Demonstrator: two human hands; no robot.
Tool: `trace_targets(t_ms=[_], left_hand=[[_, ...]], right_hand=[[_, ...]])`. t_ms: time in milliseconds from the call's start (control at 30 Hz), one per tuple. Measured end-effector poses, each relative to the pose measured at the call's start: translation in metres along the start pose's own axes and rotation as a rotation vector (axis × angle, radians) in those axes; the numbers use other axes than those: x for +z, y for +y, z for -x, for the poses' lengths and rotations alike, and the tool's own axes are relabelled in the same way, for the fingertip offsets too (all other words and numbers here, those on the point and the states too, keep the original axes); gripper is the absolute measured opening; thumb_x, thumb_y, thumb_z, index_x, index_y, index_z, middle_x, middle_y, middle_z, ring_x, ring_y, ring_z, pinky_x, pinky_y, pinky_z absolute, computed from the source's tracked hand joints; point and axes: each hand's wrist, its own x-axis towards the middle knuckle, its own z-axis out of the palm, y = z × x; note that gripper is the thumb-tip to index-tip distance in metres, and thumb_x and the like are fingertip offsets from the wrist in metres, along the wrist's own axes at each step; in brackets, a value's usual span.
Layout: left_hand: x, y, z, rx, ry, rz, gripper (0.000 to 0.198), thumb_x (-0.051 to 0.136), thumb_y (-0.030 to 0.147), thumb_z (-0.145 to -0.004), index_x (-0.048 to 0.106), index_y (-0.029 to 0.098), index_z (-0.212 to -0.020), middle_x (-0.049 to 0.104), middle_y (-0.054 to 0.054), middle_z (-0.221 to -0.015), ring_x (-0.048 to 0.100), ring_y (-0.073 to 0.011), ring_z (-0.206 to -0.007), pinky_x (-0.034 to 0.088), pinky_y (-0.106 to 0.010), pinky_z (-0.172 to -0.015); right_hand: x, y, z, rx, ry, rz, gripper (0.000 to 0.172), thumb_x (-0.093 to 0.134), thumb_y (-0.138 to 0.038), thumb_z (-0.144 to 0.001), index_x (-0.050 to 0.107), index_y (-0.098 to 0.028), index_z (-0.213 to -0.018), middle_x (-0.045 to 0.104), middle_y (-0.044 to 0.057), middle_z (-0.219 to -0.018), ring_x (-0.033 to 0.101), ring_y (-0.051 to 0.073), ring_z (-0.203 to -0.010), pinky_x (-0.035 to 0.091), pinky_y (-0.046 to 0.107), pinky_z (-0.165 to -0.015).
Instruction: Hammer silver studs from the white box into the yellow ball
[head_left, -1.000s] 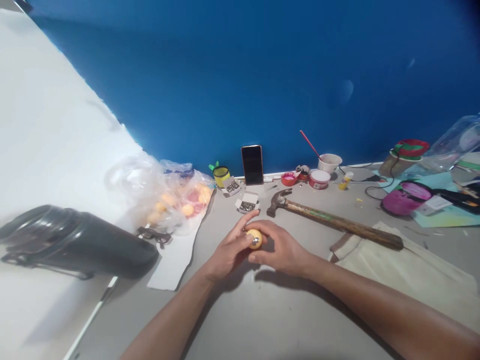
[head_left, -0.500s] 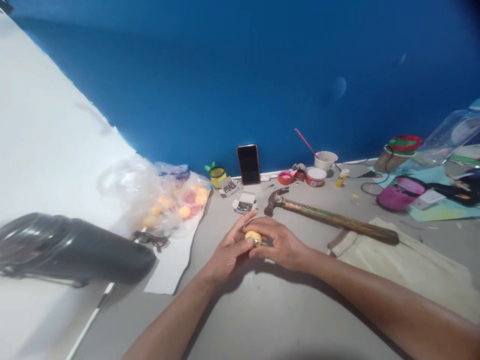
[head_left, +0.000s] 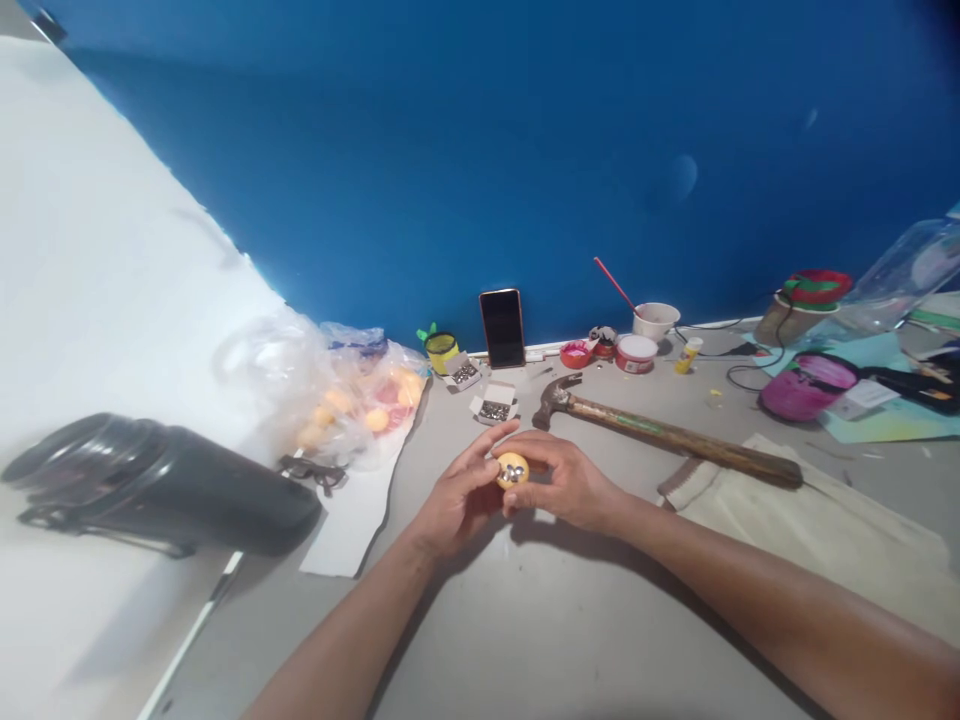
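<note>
A small yellow-orange ball is held between both hands above the grey table. Several shiny silver studs, which look like thumbtack heads, cover the side facing me. My right hand grips the ball from the right with thumb and fingers. At its left edge, my left hand presses with the thumb, its index finger stretched out beyond the ball. Just past the hands stands a small open white box of silver tacks, with a second tack box behind it.
A claw hammer lies right of the hands, its handle over a beige cloth. On the left are a plastic bag of orange balls and a dark bottle. A phone leans against the blue wall.
The ball has been turned in the fingers, so several silver studs now face me instead of a smaller patch. The view has shifted slightly.
</note>
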Motion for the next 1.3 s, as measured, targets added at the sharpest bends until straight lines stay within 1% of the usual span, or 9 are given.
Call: trace_targets(t_ms=[133, 500, 633, 767, 867, 1000, 1133, 1233, 1300], left_hand=[[0.003, 0.001, 0.0, -0.004, 0.045, -0.017, 0.065, 0.08, 0.027, -0.079, 0.06, 0.02, -0.14, 0.069, -0.005, -0.092, 0.06, -0.0116, -0.064, 0.049, -0.024, -0.06], [-0.001, -0.007, 0.001, 0.048, 0.1, -0.143, 0.063, 0.075, 0.029, -0.083, 0.056, 0.022, -0.143, 0.066, -0.002, -0.087, 0.058, -0.0135, -0.073, 0.048, -0.026, -0.072], [0.0, -0.008, -0.002, 0.094, 0.12, -0.208, 0.057, 0.074, 0.039, -0.088, 0.057, 0.021, -0.139, 0.068, -0.002, -0.084, 0.056, -0.0123, -0.07, 0.046, -0.025, -0.07], [0.003, -0.009, -0.005, 0.091, 0.141, -0.14, 0.056, 0.081, 0.035, -0.082, 0.06, 0.018, -0.132, 0.071, -0.005, -0.09, 0.063, -0.0156, -0.079, 0.05, -0.028, -0.077], [0.006, -0.008, -0.008, 0.042, 0.196, -0.048, 0.055, 0.083, 0.029, -0.077, 0.062, 0.018, -0.126, 0.073, -0.008, -0.096, 0.067, -0.0176, -0.082, 0.053, -0.029, -0.077], [0.003, -0.005, -0.009, 0.044, 0.23, -0.047, 0.046, 0.079, 0.027, -0.075, 0.065, 0.017, -0.118, 0.072, -0.006, -0.088, 0.067, -0.0175, -0.075, 0.053, -0.027, -0.068], [-0.002, -0.007, -0.009, 0.083, 0.198, -0.117, 0.04, 0.076, 0.032, -0.08, 0.066, 0.018, -0.116, 0.069, -0.004, -0.083, 0.064, -0.0157, -0.068, 0.053, -0.028, -0.063], [-0.003, -0.011, -0.008, 0.174, 0.197, -0.14, 0.04, 0.074, 0.043, -0.087, 0.067, 0.016, -0.116, 0.07, -0.006, -0.091, 0.065, -0.0163, -0.075, 0.055, -0.03, -0.07], [-0.003, -0.012, -0.007, 0.229, 0.201, -0.171, 0.044, 0.074, 0.045, -0.089, 0.067, 0.018, -0.123, 0.072, -0.007, -0.097, 0.067, -0.0169, -0.081, 0.056, -0.032, -0.078]], right_hand=[[0.002, 0.005, 0.001, -0.051, 0.044, 0.077, 0.034, 0.086, -0.041, -0.078, 0.078, -0.024, -0.106, 0.076, 0.008, -0.112, 0.066, 0.028, -0.111, 0.05, 0.04, -0.097], [0.002, 0.011, 0.004, -0.12, 0.045, 0.245, 0.035, 0.081, -0.042, -0.084, 0.075, -0.025, -0.115, 0.077, 0.008, -0.114, 0.067, 0.029, -0.112, 0.052, 0.043, -0.097], [0.002, 0.012, 0.005, -0.121, 0.133, 0.325, 0.034, 0.081, -0.042, -0.085, 0.074, -0.024, -0.113, 0.075, 0.01, -0.118, 0.067, 0.028, -0.111, 0.052, 0.043, -0.096], [0.003, 0.012, 0.007, -0.132, 0.208, 0.448, 0.033, 0.083, -0.038, -0.083, 0.074, -0.021, -0.109, 0.074, 0.012, -0.116, 0.066, 0.029, -0.106, 0.053, 0.043, -0.091], [0.002, 0.008, 0.006, -0.107, 0.18, 0.479, 0.038, 0.086, -0.036, -0.079, 0.073, -0.021, -0.113, 0.075, 0.011, -0.116, 0.066, 0.03, -0.105, 0.053, 0.044, -0.091], [-0.002, 0.003, 0.003, -0.088, 0.073, 0.367, 0.054, 0.08, -0.025, -0.082, 0.065, -0.025, -0.134, 0.073, 0.009, -0.127, 0.065, 0.028, -0.114, 0.051, 0.044, -0.098], [-0.005, 0.005, 0.001, -0.094, 0.057, 0.291, 0.04, 0.073, -0.021, -0.086, 0.071, -0.027, -0.127, 0.075, 0.007, -0.124, 0.066, 0.026, -0.114, 0.051, 0.042, -0.099], [-0.005, 0.009, 0.001, -0.086, 0.115, 0.3, 0.036, 0.072, -0.022, -0.089, 0.071, -0.028, -0.124, 0.076, 0.006, -0.119, 0.067, 0.024, -0.109, 0.051, 0.04, -0.096], [-0.005, 0.01, 0.002, -0.096, 0.159, 0.335, 0.032, 0.075, -0.024, -0.088, 0.072, -0.026, -0.12, 0.076, 0.006, -0.117, 0.067, 0.024, -0.108, 0.051, 0.039, -0.095]])
